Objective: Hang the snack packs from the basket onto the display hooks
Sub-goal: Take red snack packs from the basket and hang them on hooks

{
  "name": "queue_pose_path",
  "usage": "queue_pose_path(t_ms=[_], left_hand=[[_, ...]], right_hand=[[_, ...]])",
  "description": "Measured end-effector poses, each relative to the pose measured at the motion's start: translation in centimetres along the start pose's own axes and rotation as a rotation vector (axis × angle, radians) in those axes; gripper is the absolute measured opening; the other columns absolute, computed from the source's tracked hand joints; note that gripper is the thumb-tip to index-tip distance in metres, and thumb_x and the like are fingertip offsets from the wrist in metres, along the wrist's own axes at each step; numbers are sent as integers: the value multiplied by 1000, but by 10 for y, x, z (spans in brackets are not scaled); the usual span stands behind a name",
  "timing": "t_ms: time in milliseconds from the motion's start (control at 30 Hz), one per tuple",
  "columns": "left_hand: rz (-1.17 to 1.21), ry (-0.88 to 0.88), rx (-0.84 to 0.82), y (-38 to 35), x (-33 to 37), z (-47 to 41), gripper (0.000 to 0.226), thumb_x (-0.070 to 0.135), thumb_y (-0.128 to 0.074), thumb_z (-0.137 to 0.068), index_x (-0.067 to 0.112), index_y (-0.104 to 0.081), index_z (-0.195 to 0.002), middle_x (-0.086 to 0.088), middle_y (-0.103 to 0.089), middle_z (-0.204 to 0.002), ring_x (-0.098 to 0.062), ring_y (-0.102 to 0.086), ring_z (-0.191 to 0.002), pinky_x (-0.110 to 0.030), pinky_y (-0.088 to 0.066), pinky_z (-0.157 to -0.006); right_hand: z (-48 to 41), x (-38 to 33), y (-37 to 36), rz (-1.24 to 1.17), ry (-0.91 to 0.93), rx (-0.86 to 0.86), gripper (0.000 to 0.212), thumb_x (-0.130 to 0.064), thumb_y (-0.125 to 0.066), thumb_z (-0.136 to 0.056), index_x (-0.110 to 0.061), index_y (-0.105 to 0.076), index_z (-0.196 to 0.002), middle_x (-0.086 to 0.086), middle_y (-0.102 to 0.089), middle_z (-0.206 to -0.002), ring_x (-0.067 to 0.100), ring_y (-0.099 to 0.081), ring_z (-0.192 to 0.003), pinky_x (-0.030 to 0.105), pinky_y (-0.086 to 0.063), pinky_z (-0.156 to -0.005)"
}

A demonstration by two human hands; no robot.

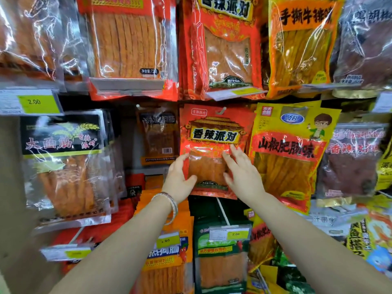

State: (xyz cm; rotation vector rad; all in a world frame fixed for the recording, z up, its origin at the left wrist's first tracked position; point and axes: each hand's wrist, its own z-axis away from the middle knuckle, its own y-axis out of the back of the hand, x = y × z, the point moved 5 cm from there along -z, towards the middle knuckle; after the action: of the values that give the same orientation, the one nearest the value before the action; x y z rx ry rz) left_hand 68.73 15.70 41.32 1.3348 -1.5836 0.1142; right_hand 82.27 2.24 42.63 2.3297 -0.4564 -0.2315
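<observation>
Red snack pack (214, 132) of glossy plastic, with black lettering on a gold-framed banner and a clear window showing orange strips, hangs flat in the middle row of the display rack, near its centre, with a small pale hook tip showing at the hang hole on its top edge. The left hand (180, 179) lies against the lower left edge of the red snack pack, its fingers (181, 161) straight and close together pointing up along that edge, the thumb spread out onto the clear window. The right hand (244, 177) rests on the right half of the window with its fingers (235, 152) straight and spread, the tips reaching the red band under the banner. A silver and pink bangle (169, 202) circles the left wrist. Just beside the pack's right edge hangs a yellow plastic snack pack with a cartoon figure (292, 145), overlapping it slightly. To the left, set further back, hangs an orange clear-fronted pack (158, 134), and beyond that, near the rack's left edge, a black-topped clear pack with a wheat drawing (63, 158). Below the hands a bare white hook rod (222, 211) juts out above a green pack (220, 251), carrying a yellow-green price label (230, 233) that reads 2.00.
</observation>
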Motion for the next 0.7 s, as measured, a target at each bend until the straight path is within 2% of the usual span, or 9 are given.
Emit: queue_pose_path(t_ms=[67,233,367,400,433,500,533,633,700], left_hand=[[4,23,-7,-1,-6,-8,70,17,-58,-84,32,-25,-144,-4,-30,-148,-20,-32,-134,-29,-28,-105],[14,111,-41,-2,-18,-26,70,18,-57,-87,32,-22,-146,-1,-28,-152,-20,-35,-134,-23,-31,-97],[-4,160,-148,-6,-23,-31,71,20,-54,-90,27,-15,-149,-2,-24,-155,-21,-34,-136,-25,-33,-104],[-14,160,-170,-6,-24,-30,72,21,-54,-90,27,-14,-150,-2,-23,-155,-18,-44,-128,-17,-38,-96],[-14,155,-184,-7,-24,-31,72,21,-53,-91,28,-13,-150,-2,-23,-155,-10,-55,-108,-5,-40,-80],[0,144,-200,-9,-25,-31,71,21,-52,-92,29,-13,-150,-2,-24,-154,9,-43,-66,5,-32,-45],[4,144,-209,-9,-26,-31,70,21,-52,-92,30,-13,-150,-2,-25,-154,11,-36,-61,4,-30,-39],[-4,154,-252,-2,-23,-21,65,25,-50,-93,30,-19,-149,-3,-34,-150,4,-46,-61,-2,-33,-38],[-14,177,-282,5,-20,-5,58,28,-51,-93,24,-29,-146,-7,-44,-143,-9,-60,-80,-6,-45,-61]], right_hand=[[-9,-2,-8,4,-34,-50,61,-19,-53,-93,-17,-28,-148,9,-13,-159,25,-11,-147,39,-40,-104],[-26,-7,-22,43,-119,-177,62,-14,-44,-96,-19,-17,-151,6,-1,-160,23,-4,-148,37,-43,-101],[-39,-10,-28,16,-221,-289,61,-11,-39,-97,-20,-14,-152,3,3,-161,24,-5,-147,39,-33,-109],[-41,-11,-29,-4,-242,-312,61,-10,-39,-97,-20,-13,-152,3,2,-161,25,-8,-147,40,-32,-111],[-44,-12,-29,-22,-259,-330,62,-10,-39,-97,-19,-14,-152,4,2,-161,26,-11,-146,41,-33,-112],[-46,-11,-27,-39,-289,-353,62,-9,-41,-95,-18,-16,-152,3,0,-161,26,-19,-145,41,-37,-109],[-45,-11,-25,-47,-298,-359,63,-9,-42,-94,-17,-18,-151,4,-1,-161,26,-22,-144,39,-37,-108],[-38,-13,-15,-111,-308,-367,61,-12,-46,-93,-14,-23,-150,8,-12,-159,26,-25,-143,37,-32,-112],[-26,-18,-3,-177,-312,-314,58,-15,-50,-91,-13,-32,-147,10,-32,-153,27,-35,-138,34,-34,-110]])
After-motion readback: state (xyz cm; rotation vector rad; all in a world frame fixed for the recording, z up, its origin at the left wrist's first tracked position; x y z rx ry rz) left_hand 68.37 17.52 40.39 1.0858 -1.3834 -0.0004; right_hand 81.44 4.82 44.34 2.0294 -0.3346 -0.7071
